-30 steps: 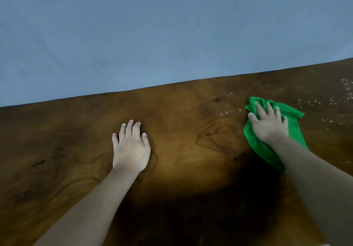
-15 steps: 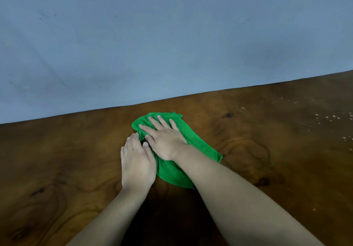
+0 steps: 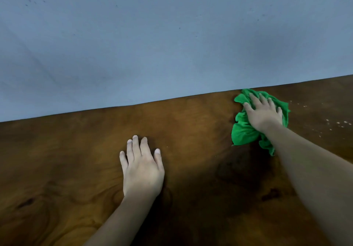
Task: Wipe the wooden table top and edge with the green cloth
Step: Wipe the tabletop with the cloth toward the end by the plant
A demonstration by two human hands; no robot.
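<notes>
A crumpled green cloth (image 3: 241,134) lies on the dark wooden table top (image 3: 76,159), at the right and touching the far edge by the wall. My right hand (image 3: 264,113) presses flat on the cloth, fingers spread and pointing toward the wall. My left hand (image 3: 142,166) rests palm down on the bare wood near the middle, fingers slightly apart, holding nothing. Part of the cloth is hidden under my right hand and forearm.
A blue-grey wall (image 3: 172,35) rises directly behind the table's far edge. Small white specks (image 3: 338,122) are scattered on the wood to the right of the cloth. A dark shadow falls on the wood between my two arms.
My right hand has swept the cloth from beside my left hand to the right and out to the far edge. The cloth is more bunched. My left hand stays flat on the wood.
</notes>
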